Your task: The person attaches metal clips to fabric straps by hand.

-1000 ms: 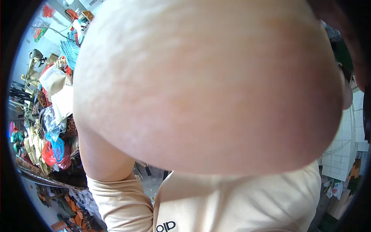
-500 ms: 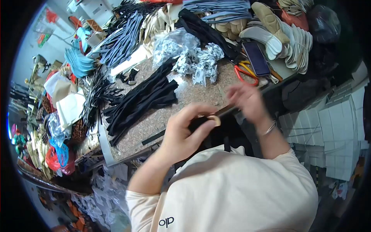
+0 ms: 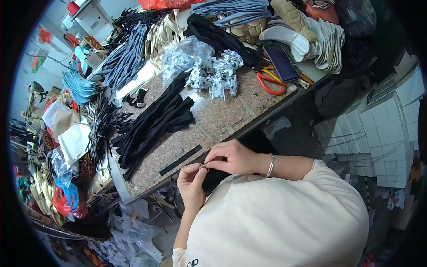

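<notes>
In the head view, black cloth (image 3: pixel 153 127) lies in a loose bundle on the speckled table (image 3: pixel 218 115). Take it as the landmark.

To the right of the cloth and nearer the person, the left hand (image 3: pixel 191 184) and the right hand (image 3: pixel 235 158) meet at the fingertips by the table's near edge. Both have thumb and forefinger pressed together, pinching one small piece (image 3: pixel 203 166) between them; it is mostly covered by the fingers, so its shape cannot be told. A bracelet (image 3: pixel 271 167) circles the right wrist.

Just beside the cloth, on its near right side, a flat black strip (image 3: pixel 180 160) lies along the table edge, close to the left hand but apart from it. Beyond the cloth and to its right sits crumpled plastic (image 3: pixel 222 73). Farther right of the cloth lie scissors (image 3: pixel 272 84) with red handles, a dark phone (image 3: pixel 281 62) just behind them, and a row of insoles (image 3: pixel 331 49) past the phone.

On the far side of the cloth, blue straps (image 3: pixel 129 60) spread in a bunch. Thin black cords (image 3: pixel 106 122) are heaped just left of the cloth, with white sheets (image 3: pixel 75 142) farther left. Well below the cloth, clear plastic (image 3: pixel 133 238) is piled beneath the table.
</notes>
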Action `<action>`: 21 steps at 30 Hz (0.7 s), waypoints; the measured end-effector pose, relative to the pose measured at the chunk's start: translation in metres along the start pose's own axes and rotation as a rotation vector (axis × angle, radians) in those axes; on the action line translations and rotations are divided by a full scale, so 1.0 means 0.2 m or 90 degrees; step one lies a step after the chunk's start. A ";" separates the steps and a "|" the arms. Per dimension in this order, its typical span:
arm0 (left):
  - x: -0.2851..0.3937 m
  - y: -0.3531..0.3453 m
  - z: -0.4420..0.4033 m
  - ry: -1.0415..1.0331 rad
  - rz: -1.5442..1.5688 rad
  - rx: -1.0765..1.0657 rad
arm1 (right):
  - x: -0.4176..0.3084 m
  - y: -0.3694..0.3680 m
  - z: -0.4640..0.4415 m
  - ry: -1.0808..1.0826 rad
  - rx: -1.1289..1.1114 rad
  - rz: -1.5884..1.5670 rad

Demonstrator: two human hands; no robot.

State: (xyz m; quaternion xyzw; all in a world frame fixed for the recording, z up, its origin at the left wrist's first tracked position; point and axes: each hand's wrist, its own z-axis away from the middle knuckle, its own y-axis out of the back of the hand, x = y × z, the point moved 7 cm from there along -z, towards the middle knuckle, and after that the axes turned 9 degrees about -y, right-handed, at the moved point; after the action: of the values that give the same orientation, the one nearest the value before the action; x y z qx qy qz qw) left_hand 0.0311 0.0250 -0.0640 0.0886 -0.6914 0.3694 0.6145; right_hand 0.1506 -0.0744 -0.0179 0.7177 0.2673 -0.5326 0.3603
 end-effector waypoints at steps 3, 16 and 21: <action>0.02 0.01 0.00 -0.002 -0.011 0.007 | -0.05 0.39 0.01 0.160 0.312 0.298; -0.04 -0.02 -0.01 0.091 0.069 -0.012 | 0.37 1.15 0.22 0.022 0.671 0.657; -0.01 0.00 -0.03 0.070 0.065 -0.015 | 0.31 1.12 0.20 0.028 0.667 0.771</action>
State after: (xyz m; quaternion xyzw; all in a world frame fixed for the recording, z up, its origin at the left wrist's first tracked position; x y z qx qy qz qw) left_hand 0.0371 0.0276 -0.0663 0.0258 -0.6647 0.3966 0.6326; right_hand 0.3182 -0.2397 -0.0322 0.8242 -0.4467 -0.2867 0.1977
